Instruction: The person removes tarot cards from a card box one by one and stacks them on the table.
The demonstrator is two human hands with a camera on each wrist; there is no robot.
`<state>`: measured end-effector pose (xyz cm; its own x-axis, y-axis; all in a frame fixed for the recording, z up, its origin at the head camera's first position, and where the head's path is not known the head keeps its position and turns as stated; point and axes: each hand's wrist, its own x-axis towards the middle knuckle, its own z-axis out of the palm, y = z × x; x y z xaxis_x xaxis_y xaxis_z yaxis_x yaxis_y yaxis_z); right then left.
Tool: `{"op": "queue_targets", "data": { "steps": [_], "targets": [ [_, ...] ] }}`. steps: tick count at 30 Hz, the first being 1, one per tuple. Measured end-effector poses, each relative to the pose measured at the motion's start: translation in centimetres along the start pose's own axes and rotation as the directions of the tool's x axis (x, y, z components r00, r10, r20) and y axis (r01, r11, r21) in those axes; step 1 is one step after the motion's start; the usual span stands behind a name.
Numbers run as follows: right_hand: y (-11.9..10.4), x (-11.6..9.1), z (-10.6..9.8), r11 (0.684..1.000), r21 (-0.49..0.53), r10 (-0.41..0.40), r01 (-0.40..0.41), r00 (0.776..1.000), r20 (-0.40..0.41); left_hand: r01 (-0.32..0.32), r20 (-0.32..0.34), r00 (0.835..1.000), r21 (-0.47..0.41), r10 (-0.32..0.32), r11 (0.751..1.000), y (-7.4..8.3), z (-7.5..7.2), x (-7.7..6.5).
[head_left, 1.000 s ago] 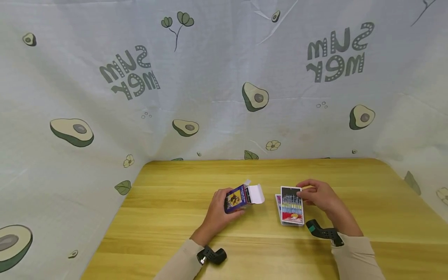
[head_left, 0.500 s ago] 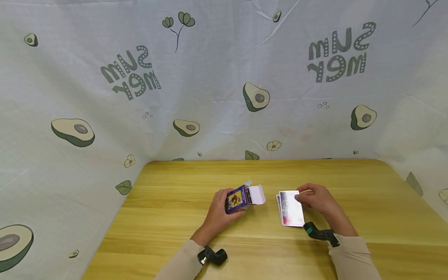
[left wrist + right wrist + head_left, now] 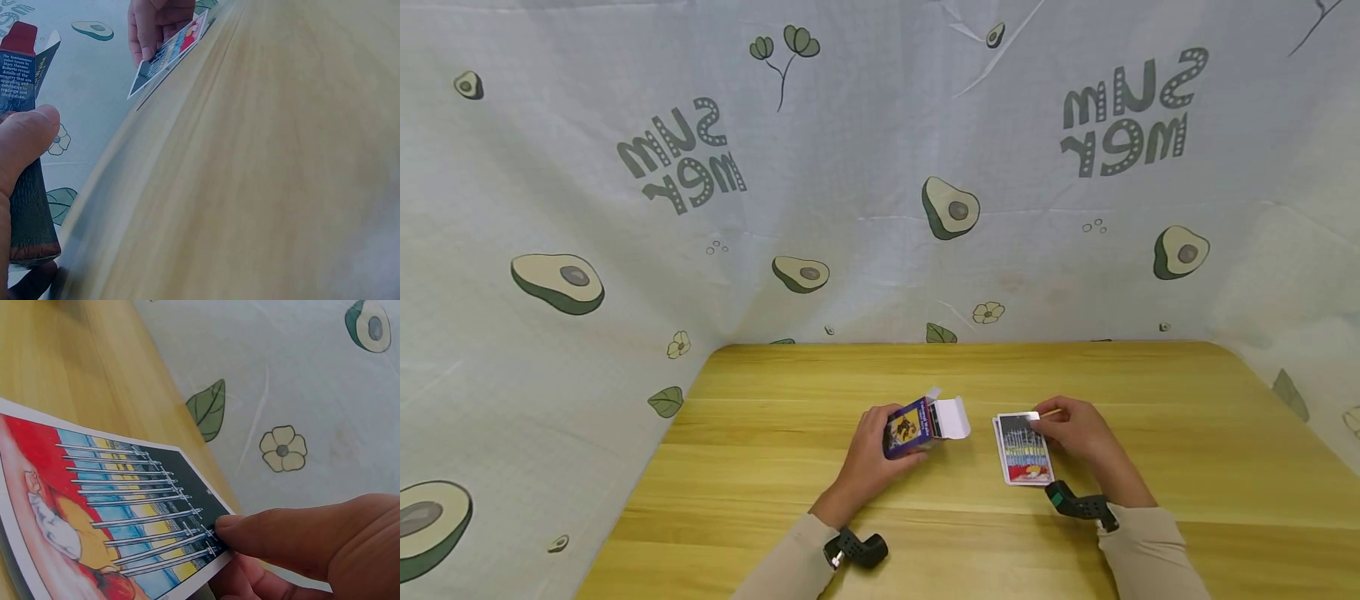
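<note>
The right hand (image 3: 1081,429) pinches the sword-printed card (image 3: 1027,458) by its far right corner, fingers nearly closed; the card extends to their left, long axis roughly toward the far edge of the tabletop (image 3: 820,375); the left hand (image 3: 871,460), farther off, grips the card box (image 3: 907,428)

soft light, faint glare on the tabletop (image 3: 269,187).

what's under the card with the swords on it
A strip of another card shows past the sword card's left edge in the head view. Its picture is covered, and I can't tell how many more cards lie hidden beneath.
</note>
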<state>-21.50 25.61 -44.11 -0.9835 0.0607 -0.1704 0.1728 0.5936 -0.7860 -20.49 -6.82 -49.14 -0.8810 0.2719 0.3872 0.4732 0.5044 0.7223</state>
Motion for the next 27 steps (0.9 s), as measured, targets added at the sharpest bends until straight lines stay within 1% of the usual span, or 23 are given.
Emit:
{"op": "queue_targets", "data": {
  "steps": [6, 15, 23, 27],
  "targets": [
    [-0.12, -0.09, 0.24, 0.999, -0.041, -0.014, 0.013, 1.0, -0.02, -0.01, -0.005, 1.0, -0.001, 0.01, 1.0, -0.03, 0.02, 0.01],
    [-0.28, -0.31, 0.37, 0.996, -0.09, -0.031, 0.028, 0.999, -0.033, -0.009, -0.006, 1.0, 0.003, 0.009, 1.0, -0.11, 0.08, -0.05],
    [-0.12, -0.25, 0.63, 0.987, -0.15, -0.062, 0.055, 0.997, -0.046, 0.006, 0.004, 1.0, -0.014, -0.006, 1.0, 0.11, -0.08, 0.01],
    [-0.02, -0.19, 0.73, 0.985, -0.162, -0.069, 0.06, 0.996, -0.049, 0.013, 0.01, 1.0, -0.018, -0.013, 1.0, 0.25, -0.16, -0.01]
  ]
}}
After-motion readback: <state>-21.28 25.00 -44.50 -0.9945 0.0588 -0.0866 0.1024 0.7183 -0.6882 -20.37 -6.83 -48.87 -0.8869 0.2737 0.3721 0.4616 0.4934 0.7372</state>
